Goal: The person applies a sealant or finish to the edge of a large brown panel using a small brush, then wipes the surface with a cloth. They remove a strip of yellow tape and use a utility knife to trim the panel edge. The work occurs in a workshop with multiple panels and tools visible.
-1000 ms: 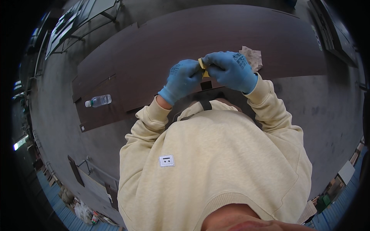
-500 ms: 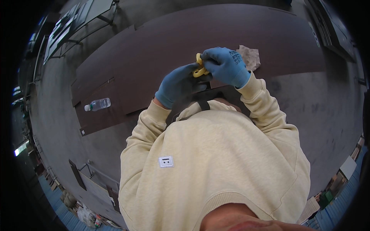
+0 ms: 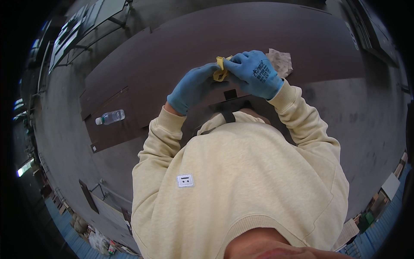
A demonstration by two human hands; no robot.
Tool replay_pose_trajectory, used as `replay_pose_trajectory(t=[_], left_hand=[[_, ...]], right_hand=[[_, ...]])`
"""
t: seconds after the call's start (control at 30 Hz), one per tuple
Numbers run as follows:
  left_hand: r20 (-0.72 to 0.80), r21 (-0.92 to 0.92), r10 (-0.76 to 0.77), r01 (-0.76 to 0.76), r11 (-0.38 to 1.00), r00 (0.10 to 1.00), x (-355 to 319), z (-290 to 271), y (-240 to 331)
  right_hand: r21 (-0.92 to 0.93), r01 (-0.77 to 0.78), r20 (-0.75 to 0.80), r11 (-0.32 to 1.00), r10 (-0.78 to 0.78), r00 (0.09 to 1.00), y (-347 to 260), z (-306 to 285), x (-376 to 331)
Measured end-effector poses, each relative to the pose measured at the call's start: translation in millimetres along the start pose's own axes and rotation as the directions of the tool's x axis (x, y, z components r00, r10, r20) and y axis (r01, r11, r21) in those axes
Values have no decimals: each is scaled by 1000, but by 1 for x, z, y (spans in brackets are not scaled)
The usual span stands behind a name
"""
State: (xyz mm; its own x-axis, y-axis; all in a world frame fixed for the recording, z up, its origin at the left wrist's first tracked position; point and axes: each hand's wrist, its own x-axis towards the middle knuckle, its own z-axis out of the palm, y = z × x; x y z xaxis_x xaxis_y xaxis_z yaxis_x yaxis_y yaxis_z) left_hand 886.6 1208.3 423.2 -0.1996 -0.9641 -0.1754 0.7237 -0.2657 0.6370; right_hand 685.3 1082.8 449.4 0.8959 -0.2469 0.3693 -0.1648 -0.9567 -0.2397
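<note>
In front of my chest both gloved hands are raised over the dark brown board, with a yellow looped strip (image 3: 220,75) between them. My left hand (image 3: 192,87), in a blue glove, is closed on the strip's left side with its fingertips. My right hand (image 3: 255,73), also in a blue glove, pinches the upper right part of it between thumb and fingers. The strip bends into a loop that hangs below the fingertips; its exact kind is too small to tell. Behind my right hand lies a crumpled beige cloth or paper (image 3: 281,63).
The large brown board (image 3: 172,54) stretches beneath and beyond my hands. A clear plastic bottle (image 3: 113,117) with a white cap lies on its left part. Metal racks holding panels (image 3: 88,28) stand at the far left, and stacked sheets (image 3: 373,39) at the far right.
Both hands have risen slightly away from my body, and the left has shifted a little left. The yellow strip has turned, and a small dark rectangle now shows below the hands.
</note>
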Motion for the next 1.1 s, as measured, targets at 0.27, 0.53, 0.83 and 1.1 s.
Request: replay_pose_trajectory(t=[0.27, 0.53, 0.83, 1.1], left_hand=[[-63, 223, -76, 88, 971, 995, 2, 14, 15], [-105, 92, -66, 75, 993, 992, 5, 15, 20], [-426, 226, 67, 35, 973, 902, -2, 0, 29], [-374, 75, 167, -150, 986, 912, 4, 27, -21]], right_hand=[[-6, -12, 19, 1000, 12, 1000, 1, -2, 1], [-34, -72, -140, 997, 67, 988, 2, 11, 4], [916, -181, -155, 357, 734, 662, 9, 33, 8], [696, -289, -213, 658, 573, 791, -30, 47, 18]])
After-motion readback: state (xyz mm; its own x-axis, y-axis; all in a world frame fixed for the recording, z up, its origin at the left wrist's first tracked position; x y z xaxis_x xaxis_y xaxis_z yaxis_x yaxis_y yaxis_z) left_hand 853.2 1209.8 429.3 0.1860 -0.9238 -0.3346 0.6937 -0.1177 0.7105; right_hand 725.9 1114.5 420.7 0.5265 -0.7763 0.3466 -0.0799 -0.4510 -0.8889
